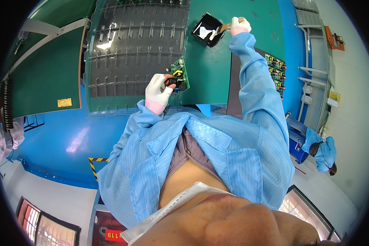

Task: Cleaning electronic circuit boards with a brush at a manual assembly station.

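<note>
My left hand (156, 91), in a white glove with bare fingertips, grips a green circuit board (180, 73) with yellow and dark components. The board is held tilted over the near right edge of a clear blister tray (131, 74). Out at the far right, my gloved right hand (240, 26) is closed round what looks like a small brush (223, 28) with a tan handle. Its tip reaches into a square black container (214, 40). A pale patch shows inside, either liquid or glare; I cannot tell which.
Several more circuit boards (276, 71) lie right of my right arm, on the green table (209, 78). Another green worktop (45, 78) stands left, bearing a yellow label. A person in blue (322, 149) is off to the right, near a blue bin (296, 152).
</note>
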`<state>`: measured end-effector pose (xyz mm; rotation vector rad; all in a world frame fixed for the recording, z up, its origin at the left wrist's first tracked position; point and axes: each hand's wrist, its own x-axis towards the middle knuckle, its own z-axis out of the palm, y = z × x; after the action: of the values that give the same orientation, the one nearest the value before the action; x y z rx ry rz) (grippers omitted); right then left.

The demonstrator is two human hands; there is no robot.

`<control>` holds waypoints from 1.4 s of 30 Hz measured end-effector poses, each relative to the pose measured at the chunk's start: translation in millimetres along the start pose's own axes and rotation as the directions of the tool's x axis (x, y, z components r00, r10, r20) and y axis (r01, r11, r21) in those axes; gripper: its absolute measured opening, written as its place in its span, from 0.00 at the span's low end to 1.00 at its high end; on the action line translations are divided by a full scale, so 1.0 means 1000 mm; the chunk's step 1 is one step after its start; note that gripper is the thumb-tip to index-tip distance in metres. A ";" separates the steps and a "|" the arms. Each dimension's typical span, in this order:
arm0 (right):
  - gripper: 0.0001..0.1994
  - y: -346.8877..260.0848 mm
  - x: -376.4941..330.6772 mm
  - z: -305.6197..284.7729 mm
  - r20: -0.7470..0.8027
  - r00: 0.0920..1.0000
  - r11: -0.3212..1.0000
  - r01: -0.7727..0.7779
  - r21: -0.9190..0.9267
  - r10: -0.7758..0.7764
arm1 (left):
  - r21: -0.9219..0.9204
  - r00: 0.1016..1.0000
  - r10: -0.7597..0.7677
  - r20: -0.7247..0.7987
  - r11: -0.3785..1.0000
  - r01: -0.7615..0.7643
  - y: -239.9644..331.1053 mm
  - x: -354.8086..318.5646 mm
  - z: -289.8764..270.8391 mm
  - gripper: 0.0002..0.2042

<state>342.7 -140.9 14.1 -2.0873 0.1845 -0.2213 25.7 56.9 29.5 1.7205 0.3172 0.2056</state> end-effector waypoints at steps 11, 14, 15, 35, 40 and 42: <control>0.07 -0.045 0.018 0.026 0.241 0.950 0.797 0.301 -0.524 -0.200 | -0.077 0.999 -0.030 -0.027 0.997 0.028 -0.002 -0.008 -0.014 0.16; 0.07 -0.065 0.021 0.025 0.290 0.952 0.873 0.224 -0.434 -0.101 | -0.094 0.998 -0.032 -0.047 0.995 0.027 -0.007 -0.010 -0.020 0.17; 0.07 -0.071 0.020 0.023 0.426 0.902 0.867 0.263 -0.423 -0.066 | -0.101 0.998 -0.034 -0.049 0.994 0.029 -0.008 -0.010 -0.022 0.17; 0.03 -0.087 0.015 0.051 0.902 0.338 0.484 0.762 -0.431 0.270 | -0.110 0.996 -0.081 -0.046 0.991 0.076 -0.008 -0.010 -0.038 0.17; 0.03 -0.102 0.012 0.038 0.841 0.463 0.594 0.604 -0.531 0.281 | -0.094 0.996 -0.070 -0.059 0.994 0.064 -0.008 -0.012 -0.040 0.16; 0.04 -0.116 0.019 0.022 0.854 0.418 0.692 0.516 -0.504 0.310 | -0.103 0.997 -0.046 -0.064 0.994 0.039 -0.010 -0.009 -0.041 0.16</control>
<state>371.4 -68.8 104.8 -2.6728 -0.6958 1.1647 3.5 93.9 26.9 1.6070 0.3857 0.2446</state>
